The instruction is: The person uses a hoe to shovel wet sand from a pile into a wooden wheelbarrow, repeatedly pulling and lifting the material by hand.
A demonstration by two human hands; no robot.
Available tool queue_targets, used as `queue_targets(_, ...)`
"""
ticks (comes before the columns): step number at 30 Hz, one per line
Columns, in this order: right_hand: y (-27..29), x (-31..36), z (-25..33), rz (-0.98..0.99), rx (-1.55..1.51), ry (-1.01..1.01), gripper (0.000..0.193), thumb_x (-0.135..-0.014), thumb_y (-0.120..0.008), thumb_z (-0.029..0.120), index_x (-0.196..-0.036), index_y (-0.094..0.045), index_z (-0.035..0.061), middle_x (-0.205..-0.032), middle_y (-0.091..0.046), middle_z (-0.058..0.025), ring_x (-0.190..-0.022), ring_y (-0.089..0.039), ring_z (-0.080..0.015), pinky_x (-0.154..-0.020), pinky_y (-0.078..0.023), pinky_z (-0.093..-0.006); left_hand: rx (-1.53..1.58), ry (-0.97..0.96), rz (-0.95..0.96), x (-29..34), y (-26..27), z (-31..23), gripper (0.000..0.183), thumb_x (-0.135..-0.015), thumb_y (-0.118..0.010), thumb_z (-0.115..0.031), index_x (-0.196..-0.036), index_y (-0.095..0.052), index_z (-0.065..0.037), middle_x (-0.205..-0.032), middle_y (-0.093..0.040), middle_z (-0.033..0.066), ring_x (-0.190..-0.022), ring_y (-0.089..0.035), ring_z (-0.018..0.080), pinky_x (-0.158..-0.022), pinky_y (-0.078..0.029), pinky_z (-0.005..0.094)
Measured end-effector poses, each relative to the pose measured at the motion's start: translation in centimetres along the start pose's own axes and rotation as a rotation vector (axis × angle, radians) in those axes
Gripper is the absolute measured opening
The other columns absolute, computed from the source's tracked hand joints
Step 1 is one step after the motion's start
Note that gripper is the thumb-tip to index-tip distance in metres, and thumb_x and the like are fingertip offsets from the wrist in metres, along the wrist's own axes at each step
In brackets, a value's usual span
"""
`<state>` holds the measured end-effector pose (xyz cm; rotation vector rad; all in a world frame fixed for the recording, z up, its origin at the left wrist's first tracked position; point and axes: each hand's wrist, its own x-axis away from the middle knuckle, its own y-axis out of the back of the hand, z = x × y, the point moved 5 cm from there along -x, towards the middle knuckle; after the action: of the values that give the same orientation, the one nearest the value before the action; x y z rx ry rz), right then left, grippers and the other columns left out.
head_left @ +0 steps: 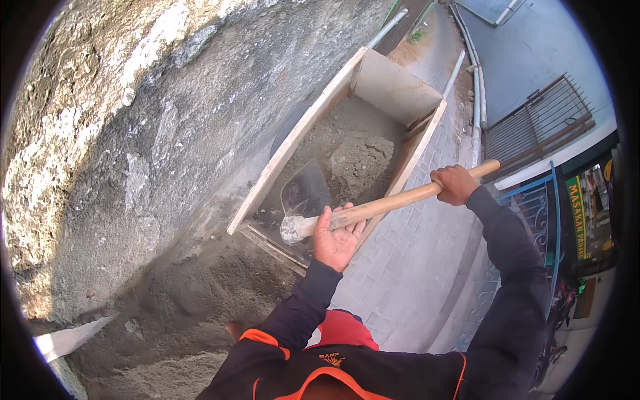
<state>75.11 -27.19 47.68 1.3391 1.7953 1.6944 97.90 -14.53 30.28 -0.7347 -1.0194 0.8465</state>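
A hoe [400,199] with a pale wooden handle and a wide grey metal blade [307,190] is held across a wooden box [263,193]. Near the handle's far-right end, my right hand [456,185] is closed around the wood. My left hand [337,243], palm up, cradles the handle close to the mortar-smeared hoe head, its fingers loosely curled about it. The blade reaches over the box's near end. Inside the box lies grey sand or mortar mix [360,157], heaped toward the middle; I cannot tell whether the blade touches it.
A rough stone wall [167,133] rises along the left. Grey sand [200,300] covers the ground at the near left. To the right runs a paved lane [393,280], with pipes [477,120], a barred frame [537,127] and a blue metal gate [533,207] beyond.
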Motion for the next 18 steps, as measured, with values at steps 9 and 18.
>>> queue_targets(9, -16.4, -1.8, 35.9, 0.458, -0.967, 0.331, 0.041, -0.079, -0.069, 0.030, -0.107, -0.053, 0.0047, -0.086, -0.062, -0.0207, -0.088, -0.061, -0.0411, -0.076, -0.047, -0.0461, -0.481, -0.258, -0.546, 13.9, 16.7, -21.8, 0.065, -0.085, -0.060, -0.055, -0.122, -0.043, -0.004, -0.119, -0.051, 0.0141, -0.115, -0.049, 0.0277, -0.099, -0.040, 0.0459)
queue_targets(18, -35.4, -15.7, 68.8, 0.929, -1.501, -0.344, 0.022, -0.083, -0.069, 0.017, -0.091, -0.056, 0.0013, -0.059, -0.051, -0.0044, -0.046, -0.052, -0.0157, -0.042, -0.041, -0.0333, -0.677, -0.015, -0.764, 24.6, 34.6, -22.8, 0.057, -0.087, -0.063, -0.050, -0.121, -0.045, -0.007, -0.104, -0.060, 0.0109, -0.090, -0.062, 0.0228, -0.080, -0.050, 0.0429)
